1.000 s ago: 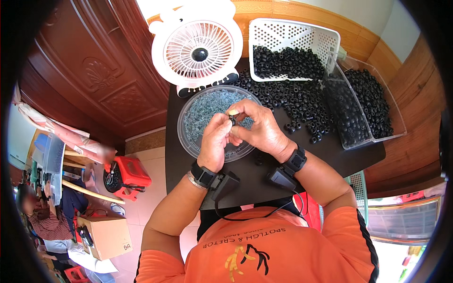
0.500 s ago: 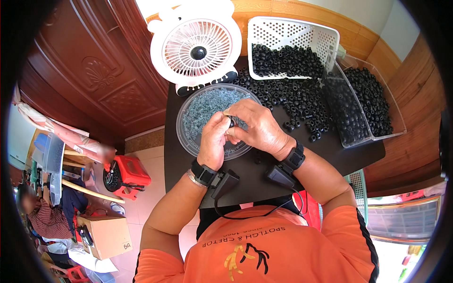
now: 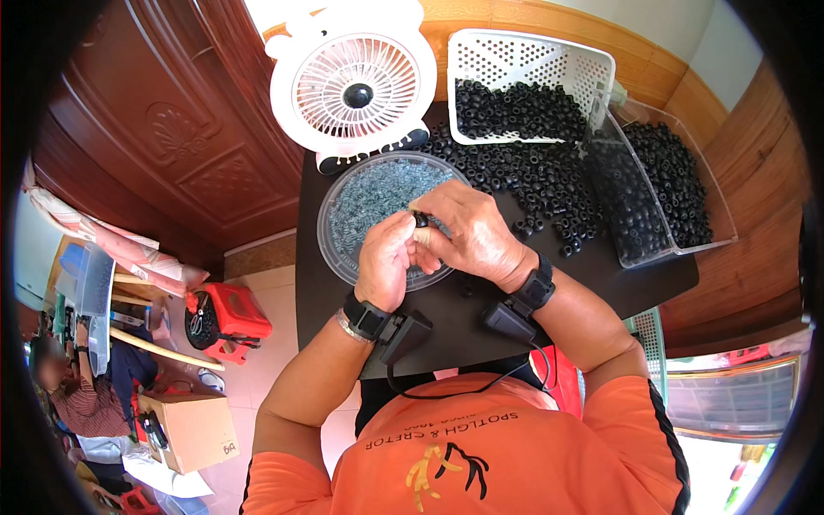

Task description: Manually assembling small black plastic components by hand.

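A small black ring-shaped part (image 3: 421, 220) is pinched between my two hands, partly covered by the fingers. My left hand (image 3: 385, 257) is closed on it from the left, its thumb and fingertips pressed to it. From the right, my right hand (image 3: 477, 230) grips the same part with thumb and forefinger. Both hands are over the near right side of a round clear tub (image 3: 324, 215), which holds many small pale blue-grey translucent pieces (image 3: 373, 196). More black ring-shaped parts (image 3: 549, 182) lie loose on the dark table just beyond my right hand.
A white fan (image 3: 358, 94) stands behind the tub. At the back, a white perforated basket (image 3: 592, 73) holds black parts; a clear bin (image 3: 687, 251) at the right holds more. Each wrist wears a black strap with a cabled box. A person (image 3: 86, 395) sits far left, near a red stool (image 3: 245, 313).
My fingers have shifted slightly around the black part, which shows a little more between them. The whole scene sits slightly further left. The person at the far left has moved an arm.
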A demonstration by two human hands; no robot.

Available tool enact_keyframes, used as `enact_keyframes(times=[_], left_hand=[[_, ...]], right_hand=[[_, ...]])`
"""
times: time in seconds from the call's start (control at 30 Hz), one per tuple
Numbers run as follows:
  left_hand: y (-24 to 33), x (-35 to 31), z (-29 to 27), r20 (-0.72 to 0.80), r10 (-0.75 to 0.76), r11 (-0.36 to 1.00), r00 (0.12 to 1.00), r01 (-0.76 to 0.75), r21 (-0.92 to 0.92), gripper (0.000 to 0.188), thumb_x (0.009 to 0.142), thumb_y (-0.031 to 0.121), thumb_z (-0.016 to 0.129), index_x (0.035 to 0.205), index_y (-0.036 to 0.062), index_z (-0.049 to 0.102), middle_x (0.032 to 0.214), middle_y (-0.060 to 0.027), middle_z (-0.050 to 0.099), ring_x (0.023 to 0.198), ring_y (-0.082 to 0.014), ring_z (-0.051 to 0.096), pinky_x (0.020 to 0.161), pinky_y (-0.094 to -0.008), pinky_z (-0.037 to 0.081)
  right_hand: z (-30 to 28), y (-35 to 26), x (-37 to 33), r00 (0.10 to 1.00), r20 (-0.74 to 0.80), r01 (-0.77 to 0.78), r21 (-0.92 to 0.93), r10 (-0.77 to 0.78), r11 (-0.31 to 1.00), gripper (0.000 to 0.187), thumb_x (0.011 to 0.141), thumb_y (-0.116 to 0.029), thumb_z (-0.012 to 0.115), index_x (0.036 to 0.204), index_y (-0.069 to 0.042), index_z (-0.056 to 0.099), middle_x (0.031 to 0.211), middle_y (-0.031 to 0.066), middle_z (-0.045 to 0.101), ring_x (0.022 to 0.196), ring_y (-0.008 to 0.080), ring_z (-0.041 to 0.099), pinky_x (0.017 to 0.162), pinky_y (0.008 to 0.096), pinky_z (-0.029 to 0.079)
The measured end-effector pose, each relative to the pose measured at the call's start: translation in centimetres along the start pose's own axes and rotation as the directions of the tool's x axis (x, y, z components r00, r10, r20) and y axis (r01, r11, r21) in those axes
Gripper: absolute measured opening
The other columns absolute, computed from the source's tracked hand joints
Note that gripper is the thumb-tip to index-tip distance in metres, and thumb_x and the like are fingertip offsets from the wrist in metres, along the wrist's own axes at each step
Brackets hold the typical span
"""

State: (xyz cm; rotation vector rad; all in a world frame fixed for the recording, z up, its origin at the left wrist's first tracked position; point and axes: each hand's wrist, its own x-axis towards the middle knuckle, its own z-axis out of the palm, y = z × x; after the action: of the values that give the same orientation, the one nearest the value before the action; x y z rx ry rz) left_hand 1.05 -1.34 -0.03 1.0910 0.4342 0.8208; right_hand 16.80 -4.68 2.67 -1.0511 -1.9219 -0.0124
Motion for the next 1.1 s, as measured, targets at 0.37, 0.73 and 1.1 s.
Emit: enact_keyframes(times=[0.37, 0.73, 1.1], left_hand=[[0.3, 0.0, -0.2, -0.104, 0.027, 0.995, 0.994, -0.018, 0.094, 0.036, 0.096, 0.032, 0.040, 0.097, -0.0003, 0.056, 0.072, -0.0107, 0.062, 0.057, -0.0148, 0.055, 0.054, -0.0256, 0.043], [0.7, 0.5, -1.2, -0.157, 0.091, 0.984, 0.983, -0.064, 0.168, 0.031, 0.094, 0.031, 0.043, 0.093, 0.0033, 0.057, 0.069, -0.0076, 0.059, 0.056, -0.0124, 0.052, 0.053, -0.0242, 0.041], [0.8, 0.7, -1.6, -0.169, 0.062, 0.983, 0.984, -0.031, 0.179, 0.029, 0.093, 0.030, 0.045, 0.091, 0.0037, 0.057, 0.069, -0.0072, 0.059, 0.056, -0.0118, 0.052, 0.053, -0.0235, 0.041]], right_hand=[[-1.3, 0.1, 0.7, 0.992, -0.102, 0.044, -0.216, -0.068, 0.975, 0.024, 0.071, -0.016, 0.073, 0.091, -0.006, 0.063, 0.082, 0.0101, 0.063, 0.074, 0.0290, 0.061, 0.067, 0.0377, 0.051], [-13.6, 4.6, 0.3, 0.732, -0.664, -0.428, -0.623, -0.153, 0.654, 0.021, 0.076, -0.008, 0.067, 0.096, -0.006, 0.064, 0.101, 0.0089, 0.062, 0.097, 0.0293, 0.054, 0.086, 0.0384, 0.045], [-6.3, 10.4, -2.8, 0.873, 0.125, -0.347, -0.521, 0.472, 0.780, 0.014, 0.072, -0.012, 0.064, 0.086, -0.008, 0.067, 0.085, 0.0100, 0.062, 0.087, 0.0292, 0.059, 0.079, 0.0385, 0.048]])
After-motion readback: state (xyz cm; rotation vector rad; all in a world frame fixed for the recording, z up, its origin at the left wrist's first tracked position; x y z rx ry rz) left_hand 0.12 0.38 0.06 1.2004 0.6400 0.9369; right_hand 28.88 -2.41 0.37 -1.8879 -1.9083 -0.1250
